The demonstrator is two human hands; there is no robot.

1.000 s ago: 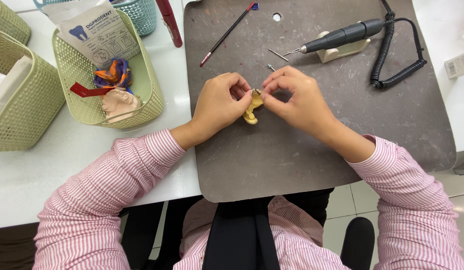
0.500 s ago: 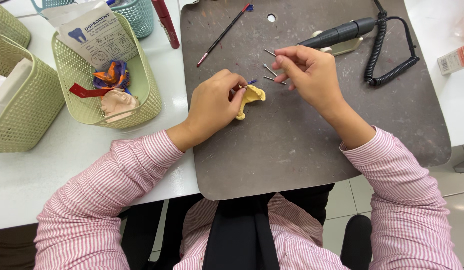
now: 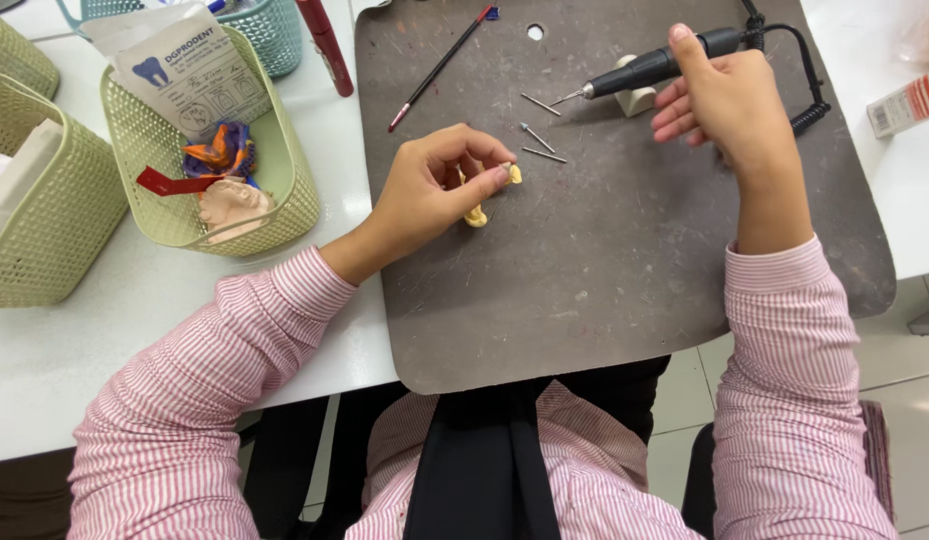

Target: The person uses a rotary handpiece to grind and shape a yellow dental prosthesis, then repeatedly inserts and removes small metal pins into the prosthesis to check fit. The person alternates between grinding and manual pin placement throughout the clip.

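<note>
The left hand (image 3: pixel 435 185) has its thumb and fingertips pinched round a small pale-yellow moulded piece (image 3: pixel 477 212), lumpy like a dental cast, held just above the dark grey work board (image 3: pixel 605 290) near its middle; part of the piece is hidden under the fingers. The right hand (image 3: pixel 720 100) is up at the far side of the board, fingers loosely curled and half open, the forefinger laid on the black pen-shaped rotary handpiece (image 3: pixel 650 70), which rests on its small cream cradle (image 3: pixel 637 98); the hand touches the tool but has not closed round it. Between the two hands lie three thin metal burs (image 3: pixel 540 135), loose on the board, and a slim dark-and-red brush (image 3: pixel 440 65) lies further left. Off the board, a pale green plastic basket (image 3: pixel 285 190) holds a pink cast and coloured scraps. Judging by this, the piece is in hand and ready, while the grinding itself looks not yet begun, the tool not being lifted.
</note>
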